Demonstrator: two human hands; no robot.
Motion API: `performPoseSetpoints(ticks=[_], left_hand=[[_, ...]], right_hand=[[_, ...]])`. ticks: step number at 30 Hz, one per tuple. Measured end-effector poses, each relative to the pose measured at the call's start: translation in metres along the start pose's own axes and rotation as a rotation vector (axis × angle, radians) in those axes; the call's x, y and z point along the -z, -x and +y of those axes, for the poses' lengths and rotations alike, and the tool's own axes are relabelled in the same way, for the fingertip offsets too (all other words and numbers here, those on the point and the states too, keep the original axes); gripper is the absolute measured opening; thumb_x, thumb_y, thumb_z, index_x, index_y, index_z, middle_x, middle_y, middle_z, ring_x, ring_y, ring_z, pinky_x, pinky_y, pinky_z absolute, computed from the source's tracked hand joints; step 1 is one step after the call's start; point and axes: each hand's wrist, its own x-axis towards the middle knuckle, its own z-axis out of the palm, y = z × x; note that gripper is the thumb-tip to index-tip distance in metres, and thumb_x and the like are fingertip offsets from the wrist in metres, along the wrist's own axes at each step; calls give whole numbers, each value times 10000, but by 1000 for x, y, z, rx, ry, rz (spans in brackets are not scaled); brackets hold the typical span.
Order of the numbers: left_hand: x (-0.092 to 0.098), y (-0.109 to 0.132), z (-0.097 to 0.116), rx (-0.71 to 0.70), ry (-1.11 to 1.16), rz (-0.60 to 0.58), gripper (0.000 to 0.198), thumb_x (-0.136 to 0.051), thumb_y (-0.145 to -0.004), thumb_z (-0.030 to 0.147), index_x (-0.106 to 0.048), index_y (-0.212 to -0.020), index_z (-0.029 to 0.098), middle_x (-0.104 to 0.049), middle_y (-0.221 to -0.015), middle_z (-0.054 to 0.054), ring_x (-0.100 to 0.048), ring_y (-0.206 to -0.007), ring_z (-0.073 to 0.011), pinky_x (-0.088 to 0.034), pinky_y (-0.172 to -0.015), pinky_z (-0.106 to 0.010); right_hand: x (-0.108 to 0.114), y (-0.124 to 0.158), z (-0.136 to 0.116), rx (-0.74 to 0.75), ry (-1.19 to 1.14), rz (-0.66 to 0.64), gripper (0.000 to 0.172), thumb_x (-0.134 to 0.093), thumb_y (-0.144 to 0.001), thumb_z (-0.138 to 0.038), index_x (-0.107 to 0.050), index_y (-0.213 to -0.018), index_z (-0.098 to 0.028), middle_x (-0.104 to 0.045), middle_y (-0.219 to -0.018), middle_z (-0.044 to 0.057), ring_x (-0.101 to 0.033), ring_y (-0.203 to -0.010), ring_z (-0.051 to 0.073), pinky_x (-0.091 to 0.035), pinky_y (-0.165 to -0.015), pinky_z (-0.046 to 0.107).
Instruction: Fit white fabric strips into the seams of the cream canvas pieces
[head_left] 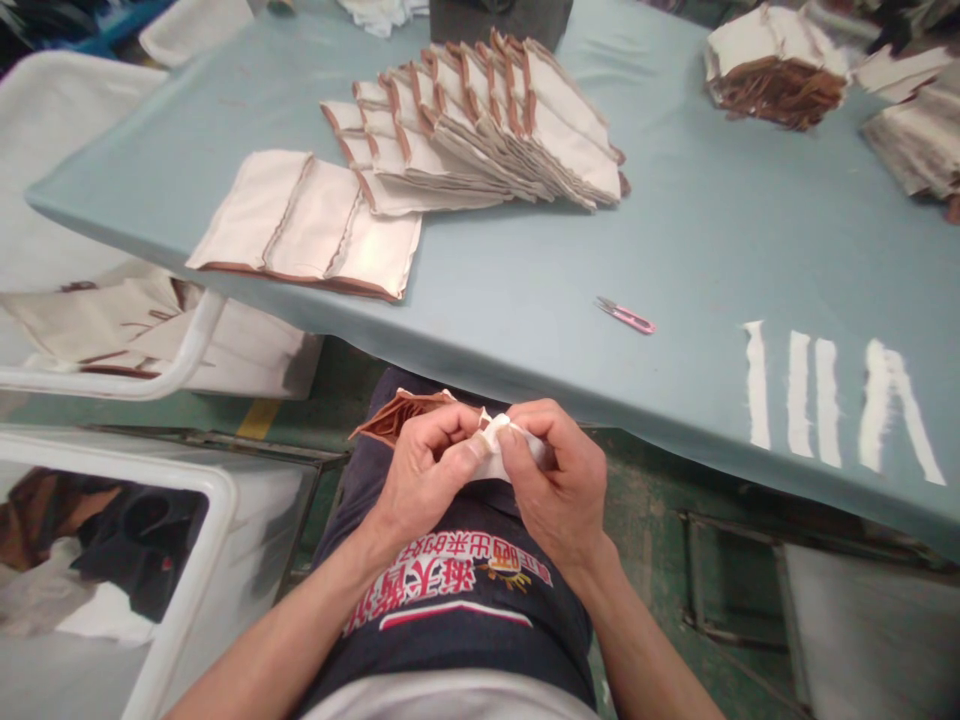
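Over my lap, below the table edge, both hands pinch one small cream fabric piece with brown lining [401, 412]. My left hand [424, 470] has its fingers curled around the piece from the left. My right hand [559, 480] grips the white bunched end with thumb and fingers pressed together. The brown lined part sticks out to the left of my left hand.
On the blue-green table [712, 250] lie a flat cream piece [307, 222], a fanned stack of similar pieces [487, 125], pink thread snips [627, 316] and more piles at the far right [776, 65]. White bins [187, 500] with fabric stand at my left.
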Motion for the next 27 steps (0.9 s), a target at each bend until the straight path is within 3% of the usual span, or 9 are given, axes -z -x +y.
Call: performPoseSetpoints(ticks=[16, 27], left_hand=[[1, 2, 4, -80, -147, 58, 186, -616, -843, 276, -612, -704, 153, -490, -618, 32, -400, -545, -104, -324, -500, -229], [4, 4, 3, -60, -94, 3, 118, -577, -807, 227, -665, -776, 154, -564, -682, 22, -451, -600, -118, -366, -554, -239]], right_hand=[[-1, -1, -5, -73, -77, -12, 186, -613, -950, -138, -584, -780, -210, -657, -794, 5, -604, -686, 134, -450, -613, 271], [-2, 0, -2, -102, -102, -15, 194, -611, -943, -131, -578, -770, -213, -650, -784, -4, -592, -678, 128, -449, -620, 268]])
